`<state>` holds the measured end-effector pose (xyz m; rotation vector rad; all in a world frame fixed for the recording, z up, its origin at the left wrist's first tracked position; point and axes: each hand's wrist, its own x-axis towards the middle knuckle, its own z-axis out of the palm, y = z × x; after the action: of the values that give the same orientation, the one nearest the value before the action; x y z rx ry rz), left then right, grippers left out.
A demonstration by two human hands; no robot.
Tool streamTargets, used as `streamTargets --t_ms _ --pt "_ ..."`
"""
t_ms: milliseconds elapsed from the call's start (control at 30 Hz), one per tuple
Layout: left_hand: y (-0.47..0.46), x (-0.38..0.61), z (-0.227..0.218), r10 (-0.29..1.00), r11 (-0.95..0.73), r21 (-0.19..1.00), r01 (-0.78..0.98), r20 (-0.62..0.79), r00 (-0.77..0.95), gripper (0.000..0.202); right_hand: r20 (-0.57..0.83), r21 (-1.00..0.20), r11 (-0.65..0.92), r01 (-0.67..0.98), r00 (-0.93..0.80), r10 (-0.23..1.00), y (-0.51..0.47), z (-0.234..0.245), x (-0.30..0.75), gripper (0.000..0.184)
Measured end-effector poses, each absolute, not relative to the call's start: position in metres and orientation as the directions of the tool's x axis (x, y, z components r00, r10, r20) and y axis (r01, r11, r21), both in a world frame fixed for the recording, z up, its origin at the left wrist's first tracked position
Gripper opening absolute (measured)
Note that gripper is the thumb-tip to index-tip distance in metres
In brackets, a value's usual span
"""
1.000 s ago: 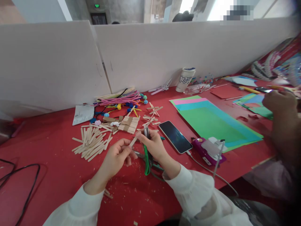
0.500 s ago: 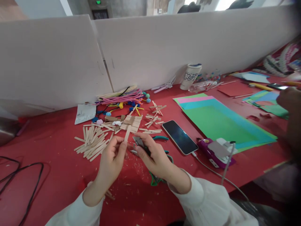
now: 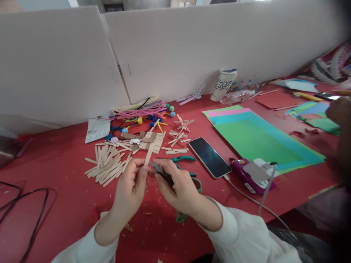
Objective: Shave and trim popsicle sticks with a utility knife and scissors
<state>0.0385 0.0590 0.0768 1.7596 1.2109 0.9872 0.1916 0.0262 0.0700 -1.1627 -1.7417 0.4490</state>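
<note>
Pinched upright between the thumb and fingers of my left hand (image 3: 132,188) is a wooden craft stick (image 3: 148,155). My right hand (image 3: 179,185) is closed around a dark utility knife (image 3: 158,168), whose grey front end lies close beside the stick's lower part. I cannot tell whether the blade touches the wood. Behind the stick lies a small panel of craft sticks (image 3: 157,142) joined side by side. A heap of loose craft sticks (image 3: 108,164) spreads to the left of my left hand. Small wood shavings (image 3: 148,213) dot the red table below my hands.
Teal-handled pliers (image 3: 185,159) and green-handled scissors (image 3: 197,185) lie by my right hand. A phone (image 3: 210,157) charges beside a purple power strip (image 3: 248,175). Coloured paper (image 3: 246,135), pipe cleaners (image 3: 142,110) and a cup (image 3: 223,86) stand farther back. A co-worker's hand (image 3: 340,109) shows at right.
My right hand has shifted slightly left, bringing the knife closer to the stick. The left hand keeps its hold. The whole view has tilted down a little.
</note>
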Motion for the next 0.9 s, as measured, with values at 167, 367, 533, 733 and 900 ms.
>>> streamTargets --t_ms 167,367,533,733,900 --pt "0.0569 0.0399 0.0756 0.945 -0.284 0.882 0.375 0.191 0.265 0.018 0.486 -0.739 0.451 0.501 -0.068 0.871 0.0248 0.0706 0.1912 0.029" --pt "0.0553 0.0416 0.0766 0.92 -0.385 0.794 0.47 0.287 0.268 0.017 0.481 -0.753 0.454 0.476 -0.074 0.874 0.0241 0.0689 0.1906 0.025" --pt "0.0537 0.0427 0.0763 0.898 -0.44 0.713 0.546 0.364 0.248 0.016 0.491 -0.734 0.454 0.505 -0.068 0.869 0.0229 0.068 0.19 0.024" --pt "0.0533 0.0436 0.0735 0.9 -0.434 0.708 0.557 0.359 0.246 0.017 0.5 -0.724 0.457 0.516 -0.063 0.864 0.0225 0.0685 0.1899 0.024" --pt "0.0531 0.0443 0.0728 0.915 -0.402 0.732 0.55 0.339 0.218 0.016 0.489 -0.733 0.443 0.515 -0.054 0.871 0.0231 0.0676 0.1901 0.023"
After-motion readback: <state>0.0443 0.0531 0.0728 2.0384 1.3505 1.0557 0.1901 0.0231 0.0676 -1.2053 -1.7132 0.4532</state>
